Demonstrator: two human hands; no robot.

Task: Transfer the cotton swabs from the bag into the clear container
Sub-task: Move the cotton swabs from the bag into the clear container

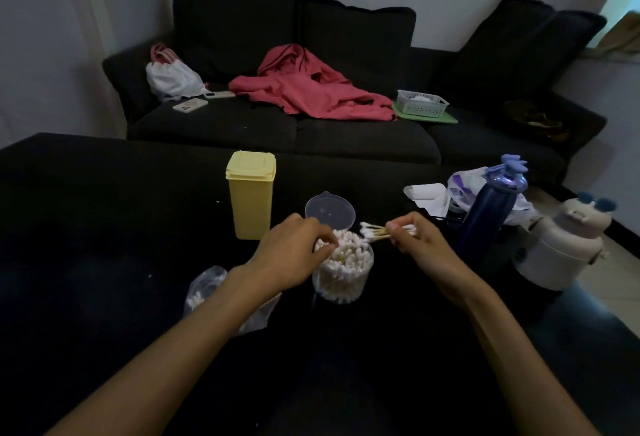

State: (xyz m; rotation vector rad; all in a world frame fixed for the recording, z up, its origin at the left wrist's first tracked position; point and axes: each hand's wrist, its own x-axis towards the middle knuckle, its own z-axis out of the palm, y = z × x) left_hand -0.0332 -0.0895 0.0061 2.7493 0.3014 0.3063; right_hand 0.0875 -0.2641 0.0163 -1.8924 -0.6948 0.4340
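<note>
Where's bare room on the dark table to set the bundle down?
Bare: left of the yellow lidded bin, and the near edge below the clear swab-filled container. Crowded: right side, around the dark blue bottle and cream jug.

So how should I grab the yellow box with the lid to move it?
Wrap one hand round the middle of the yellow box's tall body, coming from its left side. It stands upright, narrow enough to look graspable in one hand, and its left is bare tabletop. On its right sit the clear lid, the full clear container and the left hand.
</note>
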